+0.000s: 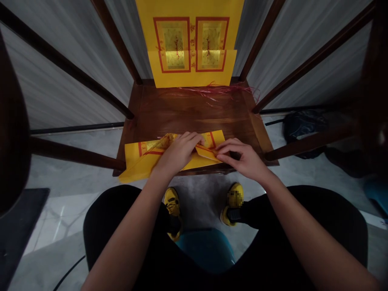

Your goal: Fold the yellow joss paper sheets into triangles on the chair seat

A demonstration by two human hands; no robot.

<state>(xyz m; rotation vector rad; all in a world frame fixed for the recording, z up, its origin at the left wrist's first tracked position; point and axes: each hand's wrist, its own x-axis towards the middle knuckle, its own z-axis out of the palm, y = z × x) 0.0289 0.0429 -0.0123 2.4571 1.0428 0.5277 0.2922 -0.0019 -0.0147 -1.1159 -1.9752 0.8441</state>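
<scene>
Brown wooden board [194,111]: yellow paper [194,163] lies along its near edge, under the left hand [180,150], whose grip I cannot tell; right hand [244,157] pinches the folded flap [208,153] toward the paper's right.

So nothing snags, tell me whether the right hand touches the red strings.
Apart: the head view shows brown wood between the right hand and the strings.

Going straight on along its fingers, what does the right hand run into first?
The folded yellow paper at the fingertips of the right hand, then probably the left hand, though depth is unclear.
</scene>
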